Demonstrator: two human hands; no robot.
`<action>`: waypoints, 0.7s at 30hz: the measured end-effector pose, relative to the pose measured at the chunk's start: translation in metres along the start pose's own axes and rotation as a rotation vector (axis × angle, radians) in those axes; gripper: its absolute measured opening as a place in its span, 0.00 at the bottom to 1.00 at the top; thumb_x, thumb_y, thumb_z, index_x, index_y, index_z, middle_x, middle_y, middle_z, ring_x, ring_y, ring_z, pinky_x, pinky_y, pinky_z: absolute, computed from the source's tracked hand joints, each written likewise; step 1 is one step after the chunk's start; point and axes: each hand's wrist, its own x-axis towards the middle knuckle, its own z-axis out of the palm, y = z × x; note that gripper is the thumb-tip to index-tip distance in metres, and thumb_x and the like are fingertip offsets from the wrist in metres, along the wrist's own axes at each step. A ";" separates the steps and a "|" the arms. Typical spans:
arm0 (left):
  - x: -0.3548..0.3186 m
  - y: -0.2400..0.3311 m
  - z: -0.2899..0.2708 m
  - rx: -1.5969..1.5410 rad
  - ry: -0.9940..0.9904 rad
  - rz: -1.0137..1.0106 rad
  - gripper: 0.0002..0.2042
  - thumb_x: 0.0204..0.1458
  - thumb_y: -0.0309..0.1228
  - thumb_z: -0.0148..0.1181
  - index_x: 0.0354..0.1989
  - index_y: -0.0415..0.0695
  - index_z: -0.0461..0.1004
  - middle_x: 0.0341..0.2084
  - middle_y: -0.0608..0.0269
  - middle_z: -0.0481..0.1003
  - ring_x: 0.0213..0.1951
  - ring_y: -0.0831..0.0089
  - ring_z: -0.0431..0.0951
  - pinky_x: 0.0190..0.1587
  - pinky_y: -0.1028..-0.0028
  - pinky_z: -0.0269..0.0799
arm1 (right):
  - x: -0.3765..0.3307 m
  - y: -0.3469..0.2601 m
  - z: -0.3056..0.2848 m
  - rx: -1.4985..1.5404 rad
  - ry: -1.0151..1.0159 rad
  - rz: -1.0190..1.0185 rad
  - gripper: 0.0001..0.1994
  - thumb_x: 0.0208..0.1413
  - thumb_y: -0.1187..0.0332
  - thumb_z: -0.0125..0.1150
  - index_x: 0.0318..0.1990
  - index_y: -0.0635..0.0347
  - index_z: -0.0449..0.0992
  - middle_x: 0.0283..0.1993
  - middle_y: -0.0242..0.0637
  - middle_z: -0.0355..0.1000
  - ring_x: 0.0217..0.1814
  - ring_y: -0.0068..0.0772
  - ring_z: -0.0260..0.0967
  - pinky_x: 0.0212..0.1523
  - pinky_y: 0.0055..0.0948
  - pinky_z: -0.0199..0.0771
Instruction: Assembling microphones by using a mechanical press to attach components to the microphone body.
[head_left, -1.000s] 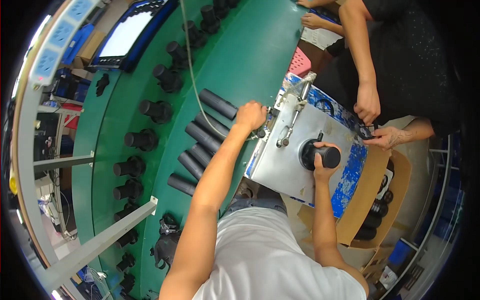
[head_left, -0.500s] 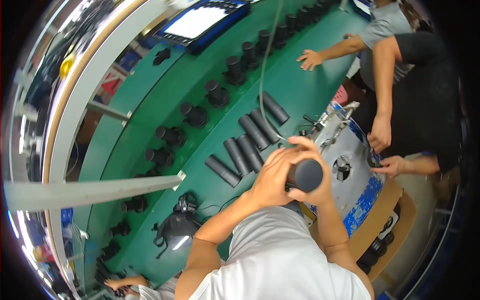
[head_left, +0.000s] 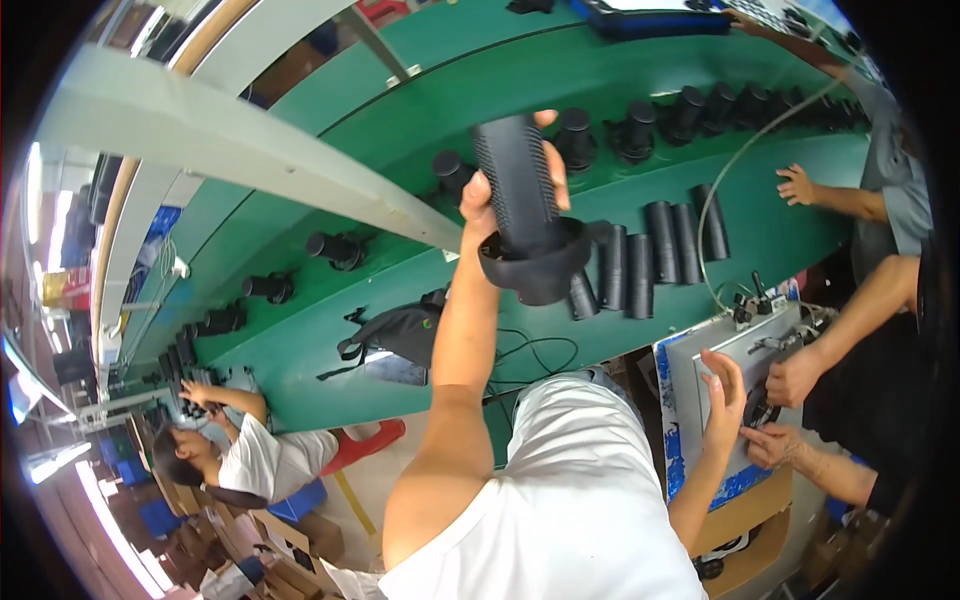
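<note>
Out over the green bench, my left hand [head_left: 480,200] is closed round a black ribbed cylinder with a wide flared collar [head_left: 519,190]; its collar end tilts toward me. My arm is stretched far forward, and part of the fingers is hidden behind the cylinder. My right hand [head_left: 722,400] is empty, with its fingers raised and apart, beside the worn blue-and-grey metal fixture [head_left: 690,420]. Several plain black tubes [head_left: 640,275] lie on the bench, right of the held cylinder.
Similar black collared cylinders [head_left: 575,140] stand in a row along the green belt. A grey post [head_left: 300,175] slants across the left. A black bag [head_left: 395,335] and cables lie on the bench. At right, a co-worker's hands [head_left: 790,385] work at the fixture; another person's hand [head_left: 797,186] rests beyond.
Both hands were together round a black cylinder near my body. Now my left hand has carried the collared cylinder forward and left, and my right hand has let go. The view has turned left.
</note>
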 end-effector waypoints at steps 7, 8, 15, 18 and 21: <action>-0.001 0.014 0.026 -0.024 -0.223 -0.007 0.51 0.40 0.47 0.70 0.64 0.25 0.48 0.29 0.41 0.73 0.27 0.54 0.79 0.28 0.67 0.78 | -0.001 0.001 0.011 -0.009 0.017 0.079 0.17 0.59 0.71 0.54 0.54 0.68 0.66 0.54 0.46 0.71 0.58 0.36 0.67 0.61 0.31 0.60; 0.002 0.014 0.031 -0.032 -0.279 -0.044 0.51 0.40 0.46 0.70 0.63 0.23 0.48 0.29 0.39 0.73 0.27 0.54 0.79 0.28 0.67 0.79 | 0.001 -0.001 0.014 -0.008 -0.002 0.073 0.17 0.58 0.72 0.53 0.54 0.69 0.66 0.53 0.47 0.71 0.58 0.36 0.67 0.61 0.31 0.60; 0.005 0.018 0.041 0.011 -0.264 -0.143 0.49 0.30 0.45 0.66 0.60 0.22 0.56 0.28 0.39 0.76 0.27 0.58 0.81 0.31 0.65 0.78 | 0.010 -0.005 0.026 -0.010 -0.065 0.043 0.15 0.58 0.75 0.52 0.53 0.69 0.67 0.52 0.47 0.72 0.57 0.35 0.68 0.61 0.31 0.61; 0.005 0.015 0.040 0.024 -0.283 -0.172 0.49 0.30 0.45 0.68 0.60 0.25 0.57 0.29 0.40 0.76 0.29 0.58 0.81 0.33 0.64 0.79 | 0.008 -0.001 0.025 -0.014 -0.083 0.050 0.15 0.58 0.75 0.53 0.52 0.69 0.67 0.51 0.47 0.72 0.56 0.35 0.68 0.61 0.31 0.61; 0.003 0.013 0.046 0.115 -0.233 -0.211 0.53 0.33 0.50 0.70 0.61 0.20 0.52 0.28 0.40 0.74 0.26 0.59 0.80 0.27 0.68 0.79 | 0.006 0.002 0.024 -0.006 -0.065 0.077 0.15 0.58 0.74 0.53 0.52 0.69 0.67 0.51 0.47 0.72 0.56 0.34 0.68 0.61 0.31 0.61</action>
